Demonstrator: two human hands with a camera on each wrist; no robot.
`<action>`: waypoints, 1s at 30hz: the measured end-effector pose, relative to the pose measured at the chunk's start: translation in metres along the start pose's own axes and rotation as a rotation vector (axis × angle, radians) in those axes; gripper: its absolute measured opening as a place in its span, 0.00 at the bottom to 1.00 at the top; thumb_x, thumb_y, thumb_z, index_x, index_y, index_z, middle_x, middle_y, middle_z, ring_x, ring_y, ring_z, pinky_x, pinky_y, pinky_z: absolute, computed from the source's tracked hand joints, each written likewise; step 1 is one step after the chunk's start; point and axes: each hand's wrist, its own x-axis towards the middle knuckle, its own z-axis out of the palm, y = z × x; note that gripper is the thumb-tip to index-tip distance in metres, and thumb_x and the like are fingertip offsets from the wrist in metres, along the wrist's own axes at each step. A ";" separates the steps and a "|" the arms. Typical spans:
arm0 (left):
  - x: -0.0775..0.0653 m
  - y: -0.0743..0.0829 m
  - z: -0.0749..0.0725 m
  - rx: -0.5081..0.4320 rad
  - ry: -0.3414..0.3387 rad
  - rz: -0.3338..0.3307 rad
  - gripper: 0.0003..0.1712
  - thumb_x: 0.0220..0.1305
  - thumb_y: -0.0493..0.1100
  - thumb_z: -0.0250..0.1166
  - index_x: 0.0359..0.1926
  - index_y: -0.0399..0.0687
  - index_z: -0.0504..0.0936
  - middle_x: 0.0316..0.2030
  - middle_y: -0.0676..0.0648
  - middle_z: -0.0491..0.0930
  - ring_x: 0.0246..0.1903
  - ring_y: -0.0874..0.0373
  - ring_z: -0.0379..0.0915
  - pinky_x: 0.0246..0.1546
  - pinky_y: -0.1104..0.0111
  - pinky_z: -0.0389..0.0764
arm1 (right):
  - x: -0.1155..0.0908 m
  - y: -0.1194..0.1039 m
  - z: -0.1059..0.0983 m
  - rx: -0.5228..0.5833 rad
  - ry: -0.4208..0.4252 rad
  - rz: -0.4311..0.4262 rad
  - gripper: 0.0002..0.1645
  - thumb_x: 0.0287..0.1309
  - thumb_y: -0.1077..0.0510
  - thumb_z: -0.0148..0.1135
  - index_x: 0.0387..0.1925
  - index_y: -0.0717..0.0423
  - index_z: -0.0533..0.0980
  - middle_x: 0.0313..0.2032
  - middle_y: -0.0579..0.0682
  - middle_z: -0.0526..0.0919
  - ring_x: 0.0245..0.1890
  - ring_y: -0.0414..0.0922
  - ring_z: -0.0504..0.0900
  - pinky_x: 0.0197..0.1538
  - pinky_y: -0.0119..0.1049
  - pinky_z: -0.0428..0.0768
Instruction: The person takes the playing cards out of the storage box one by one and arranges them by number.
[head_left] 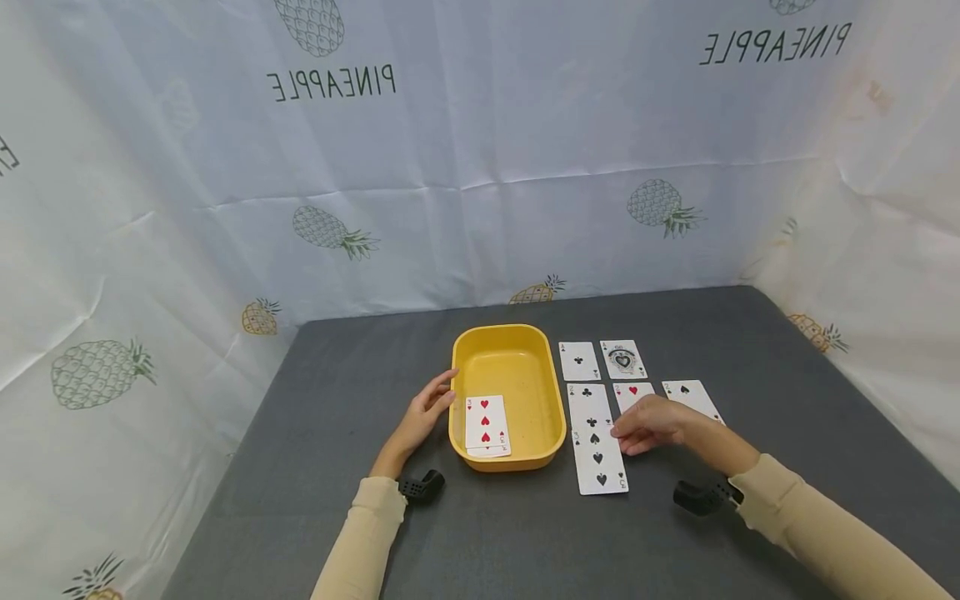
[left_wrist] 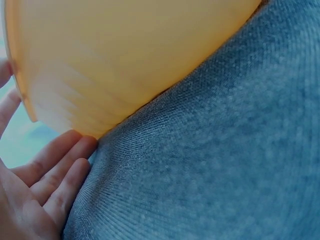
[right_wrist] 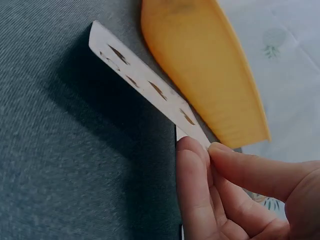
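Observation:
My right hand (head_left: 651, 423) pinches a three of spades (head_left: 598, 460) by its edge, between thumb and fingertips. In the right wrist view the three of spades (right_wrist: 142, 82) is tilted up off the dark cloth, with a shadow beneath it. In the head view it overlaps the lower part of a two of clubs (head_left: 588, 402). My left hand (head_left: 420, 418) rests its fingers against the left side of a yellow tray (head_left: 508, 464), fingertips at the rim and wall. Inside the tray, a three of hearts (head_left: 485, 421) lies over another card, mostly hidden.
An ace of clubs (head_left: 579, 362) and an ornate ace (head_left: 623, 359) form the back row, right of the tray. A two of hearts (head_left: 630, 392), partly behind my right hand, and a two of spades (head_left: 692, 395) lie nearer. White pineapple-print fabric (head_left: 480, 233) encloses the dark table (head_left: 322, 517).

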 end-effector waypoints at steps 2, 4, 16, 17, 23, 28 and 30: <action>-0.002 0.007 -0.001 -0.008 -0.015 0.000 0.28 0.74 0.41 0.51 0.72 0.44 0.60 0.60 0.30 0.71 0.57 0.38 0.72 0.63 0.53 0.69 | -0.001 0.001 0.001 -0.011 0.013 -0.002 0.05 0.57 0.65 0.60 0.31 0.63 0.80 0.17 0.42 0.82 0.20 0.33 0.81 0.29 0.26 0.82; -0.004 0.013 -0.001 -0.010 -0.023 0.004 0.28 0.73 0.41 0.51 0.72 0.42 0.60 0.60 0.28 0.70 0.57 0.37 0.71 0.63 0.53 0.70 | -0.001 0.003 0.001 -0.028 0.034 -0.006 0.05 0.56 0.65 0.61 0.31 0.65 0.81 0.17 0.42 0.82 0.19 0.33 0.81 0.28 0.26 0.82; 0.005 -0.013 0.000 0.019 0.012 0.011 0.28 0.74 0.45 0.51 0.72 0.50 0.62 0.60 0.34 0.72 0.57 0.43 0.72 0.64 0.53 0.70 | 0.000 0.009 0.008 -0.115 0.160 0.006 0.10 0.52 0.65 0.66 0.33 0.72 0.81 0.13 0.43 0.81 0.15 0.33 0.80 0.24 0.26 0.81; 0.005 -0.014 0.000 0.015 0.015 0.009 0.28 0.74 0.45 0.51 0.71 0.51 0.62 0.60 0.34 0.72 0.57 0.44 0.73 0.64 0.53 0.69 | -0.001 0.008 0.009 -0.121 0.168 0.010 0.10 0.52 0.65 0.66 0.33 0.72 0.82 0.13 0.43 0.81 0.15 0.33 0.80 0.23 0.26 0.81; 0.007 -0.015 0.000 0.017 0.025 -0.002 0.27 0.73 0.46 0.52 0.71 0.53 0.63 0.59 0.36 0.74 0.56 0.46 0.74 0.63 0.53 0.70 | -0.002 0.007 0.012 -0.172 0.213 0.031 0.08 0.51 0.64 0.68 0.28 0.69 0.82 0.12 0.42 0.80 0.13 0.32 0.79 0.22 0.26 0.80; 0.008 -0.016 0.000 0.010 0.022 0.003 0.27 0.73 0.46 0.52 0.71 0.52 0.63 0.59 0.35 0.74 0.56 0.44 0.74 0.63 0.53 0.70 | -0.002 0.007 0.013 -0.235 0.237 0.021 0.08 0.51 0.63 0.69 0.23 0.66 0.81 0.11 0.42 0.79 0.11 0.32 0.77 0.21 0.26 0.79; 0.008 -0.016 0.000 0.005 0.018 -0.001 0.27 0.73 0.45 0.52 0.71 0.52 0.63 0.59 0.34 0.73 0.56 0.44 0.74 0.64 0.52 0.69 | -0.002 0.007 0.013 -0.250 0.249 0.029 0.09 0.50 0.62 0.69 0.22 0.65 0.81 0.11 0.42 0.79 0.11 0.32 0.77 0.20 0.26 0.79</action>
